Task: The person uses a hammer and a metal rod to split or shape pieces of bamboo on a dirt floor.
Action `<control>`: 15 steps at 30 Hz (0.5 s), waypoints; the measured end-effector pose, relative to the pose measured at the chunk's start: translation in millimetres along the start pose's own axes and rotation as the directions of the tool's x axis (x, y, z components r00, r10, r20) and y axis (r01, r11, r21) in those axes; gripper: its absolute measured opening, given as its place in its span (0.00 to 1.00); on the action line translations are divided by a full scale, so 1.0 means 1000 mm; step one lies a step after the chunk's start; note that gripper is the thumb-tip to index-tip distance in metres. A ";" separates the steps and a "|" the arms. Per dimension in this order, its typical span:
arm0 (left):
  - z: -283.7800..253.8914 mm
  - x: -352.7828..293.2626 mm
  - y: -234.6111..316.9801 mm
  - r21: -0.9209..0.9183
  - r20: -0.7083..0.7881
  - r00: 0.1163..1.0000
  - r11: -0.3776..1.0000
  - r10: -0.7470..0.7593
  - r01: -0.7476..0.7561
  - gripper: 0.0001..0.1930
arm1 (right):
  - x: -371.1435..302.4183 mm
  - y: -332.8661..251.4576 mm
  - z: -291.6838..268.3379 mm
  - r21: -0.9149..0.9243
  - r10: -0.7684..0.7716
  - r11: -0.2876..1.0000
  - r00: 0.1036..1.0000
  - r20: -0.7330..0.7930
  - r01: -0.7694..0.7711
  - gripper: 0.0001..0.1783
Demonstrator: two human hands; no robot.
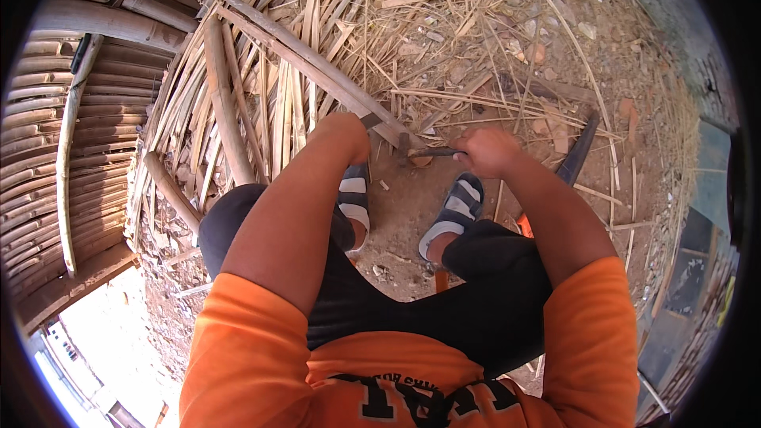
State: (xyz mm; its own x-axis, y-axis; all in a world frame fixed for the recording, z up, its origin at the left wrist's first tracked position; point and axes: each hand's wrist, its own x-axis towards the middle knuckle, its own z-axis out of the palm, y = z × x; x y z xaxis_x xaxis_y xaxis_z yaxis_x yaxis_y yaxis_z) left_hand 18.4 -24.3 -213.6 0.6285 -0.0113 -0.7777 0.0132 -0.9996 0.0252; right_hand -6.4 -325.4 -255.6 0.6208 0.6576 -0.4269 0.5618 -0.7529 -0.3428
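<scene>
My left hand (342, 136) is closed in a fist beside the near end of a long bamboo pole (317, 70). A short, flat, dark blade (370, 120) sticks out of that fist, lying against the pole. The rest of the blade's tool is hidden by the fingers. My right hand (487, 152) grips the handle of a hammer (432, 152), whose head is at the pole's end, close to the ground. I cannot tell whether the head touches the pole. Both hands are above my sandalled feet, the left sandal (354, 194) and the right sandal (458, 202).
Split bamboo strips (293, 111) are heaped at the far left, with thicker bamboo pieces (224, 95) among them. A dark, long piece (579, 147) lies beyond my right forearm. A slatted bamboo wall (95, 119) stands at the left. Strips and debris litter the dirt ground (555, 55).
</scene>
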 end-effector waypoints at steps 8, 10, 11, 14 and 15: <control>0.003 0.000 0.000 0.029 -0.011 0.998 0.997 0.065 -0.065 0.15 | 0.011 -0.001 0.023 0.015 0.104 0.994 0.994 -0.032 -0.104 0.17; 0.005 0.003 -0.003 0.044 -0.038 0.998 0.997 0.058 -0.056 0.15 | 0.012 -0.007 0.011 -0.033 -0.003 0.999 1.000 0.019 0.004 0.17; 0.005 0.004 -0.005 0.031 -0.049 0.997 0.998 0.059 -0.057 0.15 | 0.014 -0.011 0.006 -0.046 -0.032 0.998 0.997 0.065 0.035 0.17; -0.001 -0.003 0.003 0.014 -0.042 0.996 0.997 0.075 -0.075 0.16 | 0.009 0.007 0.018 0.006 0.177 0.984 0.984 -0.013 -0.177 0.16; -0.002 -0.002 0.005 0.021 -0.013 0.998 0.998 0.060 -0.060 0.16 | 0.012 0.005 0.017 0.053 0.280 0.959 0.957 -0.070 -0.277 0.16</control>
State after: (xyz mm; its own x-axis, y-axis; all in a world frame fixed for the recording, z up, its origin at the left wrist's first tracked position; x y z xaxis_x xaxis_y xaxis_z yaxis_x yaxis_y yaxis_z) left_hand 19.0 -29.7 -211.1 0.6386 -0.0710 -0.7663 -0.0410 -0.9975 0.0582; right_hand -5.4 -321.3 -276.9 0.7901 0.4203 -0.4463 0.3378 -0.9060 -0.2551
